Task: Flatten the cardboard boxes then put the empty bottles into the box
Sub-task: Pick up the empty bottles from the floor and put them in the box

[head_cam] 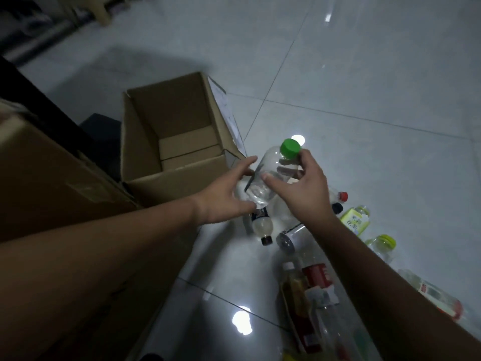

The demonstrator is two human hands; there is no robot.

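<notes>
A clear empty bottle with a green cap [270,165] is held above the floor, cap pointing up and right. My right hand [302,186] grips its upper body from the right. My left hand [226,196] touches its base from the left with fingers spread. Just left of the bottle stands an open cardboard box [177,188], empty inside as far as I can see. Several other empty bottles lie on the floor under and below my hands, among them one with a black cap [263,227] and a green-labelled one [355,220].
A large piece of flattened cardboard [46,178] lies at the left under my left forearm. A dark object [101,131] sits behind the box. More bottles [309,295] crowd the floor at bottom right. The pale tiled floor [364,87] stretches away at the top right.
</notes>
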